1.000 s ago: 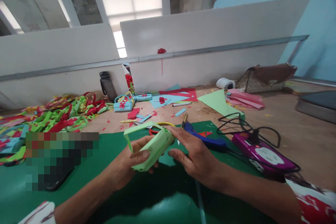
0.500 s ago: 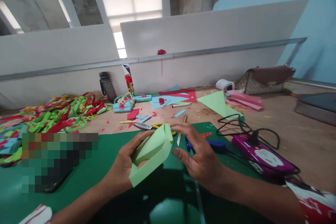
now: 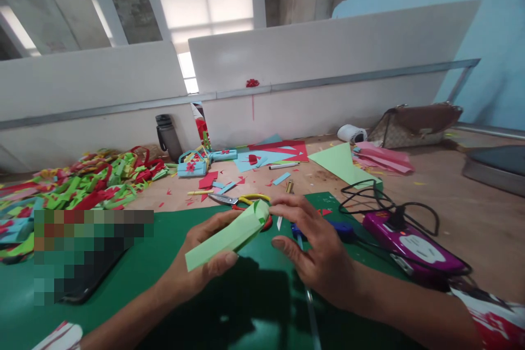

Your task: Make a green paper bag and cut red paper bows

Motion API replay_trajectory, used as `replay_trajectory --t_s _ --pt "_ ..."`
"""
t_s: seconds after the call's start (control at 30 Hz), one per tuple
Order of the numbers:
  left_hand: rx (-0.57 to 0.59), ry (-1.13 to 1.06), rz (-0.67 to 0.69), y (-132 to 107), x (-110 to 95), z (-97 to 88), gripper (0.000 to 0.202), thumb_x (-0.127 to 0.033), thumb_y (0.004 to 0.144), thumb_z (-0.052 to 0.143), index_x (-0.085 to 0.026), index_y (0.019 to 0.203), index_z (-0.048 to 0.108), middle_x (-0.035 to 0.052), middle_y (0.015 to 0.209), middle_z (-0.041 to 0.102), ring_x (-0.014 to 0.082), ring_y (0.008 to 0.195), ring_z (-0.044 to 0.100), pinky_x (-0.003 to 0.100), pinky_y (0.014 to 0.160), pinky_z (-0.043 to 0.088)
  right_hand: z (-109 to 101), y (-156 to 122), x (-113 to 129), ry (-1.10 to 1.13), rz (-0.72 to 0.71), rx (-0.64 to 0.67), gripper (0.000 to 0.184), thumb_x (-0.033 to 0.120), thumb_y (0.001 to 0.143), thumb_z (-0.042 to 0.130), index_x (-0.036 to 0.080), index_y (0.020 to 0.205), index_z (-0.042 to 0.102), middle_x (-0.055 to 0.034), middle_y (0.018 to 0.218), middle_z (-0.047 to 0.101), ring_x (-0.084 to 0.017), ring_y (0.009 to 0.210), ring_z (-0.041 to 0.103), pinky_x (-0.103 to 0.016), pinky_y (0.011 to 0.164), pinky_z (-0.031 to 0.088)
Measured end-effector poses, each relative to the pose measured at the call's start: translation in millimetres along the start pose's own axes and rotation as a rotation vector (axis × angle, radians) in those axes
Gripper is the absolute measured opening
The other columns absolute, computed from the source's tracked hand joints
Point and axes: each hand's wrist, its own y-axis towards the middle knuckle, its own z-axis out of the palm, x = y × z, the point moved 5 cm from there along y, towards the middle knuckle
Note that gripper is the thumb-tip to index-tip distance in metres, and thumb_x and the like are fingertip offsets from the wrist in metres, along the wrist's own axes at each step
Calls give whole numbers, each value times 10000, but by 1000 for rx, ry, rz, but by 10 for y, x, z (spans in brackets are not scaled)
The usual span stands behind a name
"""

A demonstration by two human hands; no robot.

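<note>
My left hand (image 3: 200, 262) grips a folded light-green paper box (image 3: 227, 236), thumb underneath and fingers behind it, holding it tilted over the green cutting mat (image 3: 135, 295). My right hand (image 3: 315, 249) touches the box's upper right end with its fingertips, fingers curved and apart. Beneath that hand lies a blue glue gun (image 3: 340, 228). Yellow-handled scissors (image 3: 240, 199) rest just beyond the box.
A purple power strip (image 3: 414, 246) with black cables sits at right. Heaps of red and green paper strips (image 3: 82, 180) fill the left. Small blue paper bags (image 3: 192, 164), coloured sheets, a dark bottle (image 3: 166, 134), a tape roll (image 3: 350, 132) and a handbag (image 3: 414, 120) stand near white partitions.
The green paper box has been turned in my left hand and now shows its long flat side; its strap handle is no longer visible. My right hand stayed at its right end.
</note>
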Motion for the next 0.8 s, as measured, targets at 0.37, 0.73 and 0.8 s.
replay_trajectory --t_s 0.37,0.73,0.8 --pt "-52 188 134 6 -56 -17 470 -351 691 665 -296 1152 591 19 1117 645 298 994 570 314 815 445 -12 34 33 -27 -47 32 228 137 834 518 193 1054 532 -84 978 566 -220 939 545 -396 832 466" --pt "-17 181 147 7 -36 18 465 -357 698 656 -286 1152 586 31 1120 636 282 988 568 319 828 444 -29 22 84 -91 -136 13 251 96 812 541 167 1053 548 -92 959 555 -216 907 520 -422 811 454" --pt "-3 191 139 6 -42 29 464 -374 696 655 -293 1148 586 27 1095 644 271 967 573 306 813 445 -28 19 79 -85 -149 -7 240 85 815 538 184 1032 561 -79 938 558 -204 878 525 -408 789 465"
